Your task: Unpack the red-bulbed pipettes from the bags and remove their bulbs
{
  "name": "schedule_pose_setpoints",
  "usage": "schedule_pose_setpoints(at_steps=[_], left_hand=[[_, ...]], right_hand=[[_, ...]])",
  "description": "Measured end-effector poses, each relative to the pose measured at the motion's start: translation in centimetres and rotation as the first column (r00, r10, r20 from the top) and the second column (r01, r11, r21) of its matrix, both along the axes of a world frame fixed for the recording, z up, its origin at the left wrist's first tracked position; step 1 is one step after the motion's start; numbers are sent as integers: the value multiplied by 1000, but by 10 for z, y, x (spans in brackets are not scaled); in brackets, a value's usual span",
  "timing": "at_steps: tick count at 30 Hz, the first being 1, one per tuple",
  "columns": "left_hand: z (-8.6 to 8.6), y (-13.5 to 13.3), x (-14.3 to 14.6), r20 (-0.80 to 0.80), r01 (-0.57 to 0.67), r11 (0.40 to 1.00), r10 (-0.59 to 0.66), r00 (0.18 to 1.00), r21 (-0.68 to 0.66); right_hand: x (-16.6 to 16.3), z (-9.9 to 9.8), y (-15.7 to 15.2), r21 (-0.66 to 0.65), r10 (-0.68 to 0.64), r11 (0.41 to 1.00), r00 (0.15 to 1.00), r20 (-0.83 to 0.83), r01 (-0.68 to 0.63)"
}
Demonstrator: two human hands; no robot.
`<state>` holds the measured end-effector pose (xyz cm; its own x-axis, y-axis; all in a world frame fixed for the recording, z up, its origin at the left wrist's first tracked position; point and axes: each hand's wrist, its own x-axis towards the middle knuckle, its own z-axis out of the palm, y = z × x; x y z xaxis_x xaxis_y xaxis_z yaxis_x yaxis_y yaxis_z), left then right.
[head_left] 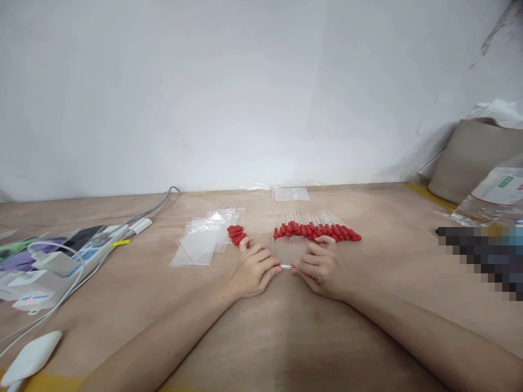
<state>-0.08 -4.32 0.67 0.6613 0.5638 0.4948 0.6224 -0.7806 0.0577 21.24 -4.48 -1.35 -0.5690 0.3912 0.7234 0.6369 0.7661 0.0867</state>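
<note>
My left hand and my right hand each pinch one end of a thin clear tube, held level low over the table. A speck of red shows at my left fingertips. Just beyond lie several thin clear tubes side by side, partly hidden by my right hand. Behind them runs a row of red rubber bulbs, with more clear stems fanning toward the wall. A small pile of red bulbs lies beside my left fingers, partly covered by them.
Clear zip bags overlap left of the hands, and another bag lies by the wall. A power strip with cables and chargers is at the left, near a white device. A plastic bottle stands at the right.
</note>
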Motion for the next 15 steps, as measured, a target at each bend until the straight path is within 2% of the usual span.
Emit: schedule_pose_setpoints(at_steps=[6,9,12,15], left_hand=[[3,-3,-7,-55,8,999,-10,998,-48],[2,1,-21,4,-65,994,66,998,-86],[4,12,-35,148,-145,979,167,975,-145],[10,30,-49,307,-255,957,285,908,-135]], right_hand=[[17,6,-4,122,5,992,997,77,-14],[34,7,1,136,-75,988,996,-42,80],[41,7,8,46,-206,974,957,-204,220],[33,4,10,-79,-249,968,948,-197,238]])
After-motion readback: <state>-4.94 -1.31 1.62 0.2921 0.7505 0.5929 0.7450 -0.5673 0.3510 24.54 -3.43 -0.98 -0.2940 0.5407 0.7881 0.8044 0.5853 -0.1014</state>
